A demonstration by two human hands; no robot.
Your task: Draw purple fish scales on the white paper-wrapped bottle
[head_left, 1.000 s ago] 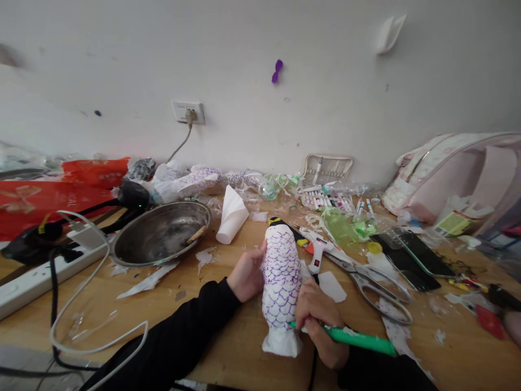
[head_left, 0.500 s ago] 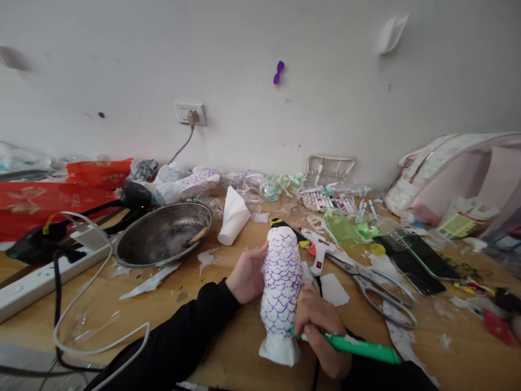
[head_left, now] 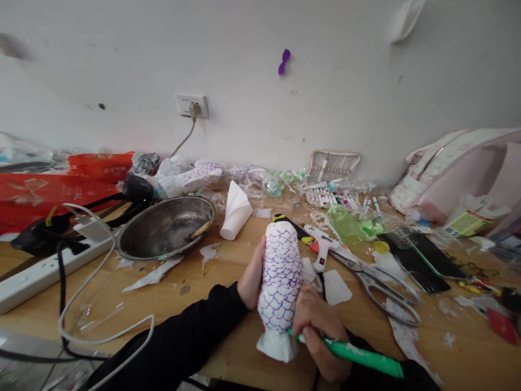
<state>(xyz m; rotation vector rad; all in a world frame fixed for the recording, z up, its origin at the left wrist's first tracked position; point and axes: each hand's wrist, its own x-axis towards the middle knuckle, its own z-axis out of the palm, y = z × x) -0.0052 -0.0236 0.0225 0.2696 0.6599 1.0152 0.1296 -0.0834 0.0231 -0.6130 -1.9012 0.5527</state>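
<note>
A white fish-shaped paper craft [head_left: 280, 277], covered in purple scale lines, lies lengthwise over the wooden table in front of me. Its flared tail end [head_left: 277, 346] points toward me and is plain white. My left hand [head_left: 253, 274] grips the craft along its left side, its fingers partly hidden behind it. At the lower right, my right hand [head_left: 319, 326] is closed around a green marker [head_left: 362, 355]. The marker's front end reaches the scales just above the tail, and the hand rests against the craft's side.
To the right lie a white glue gun [head_left: 322, 250], large scissors [head_left: 370, 277] and dark phones [head_left: 411, 260]. A metal bowl [head_left: 134, 252] and a white power strip [head_left: 36, 282] stand left. Behind are a paper cone [head_left: 236, 212], several markers [head_left: 325, 198] and a pink backpack [head_left: 459, 168].
The view has shifted slightly. My left hand sits closer along the craft's side, its fingers more hidden. The right hand keeps the marker near the tail with little change.
</note>
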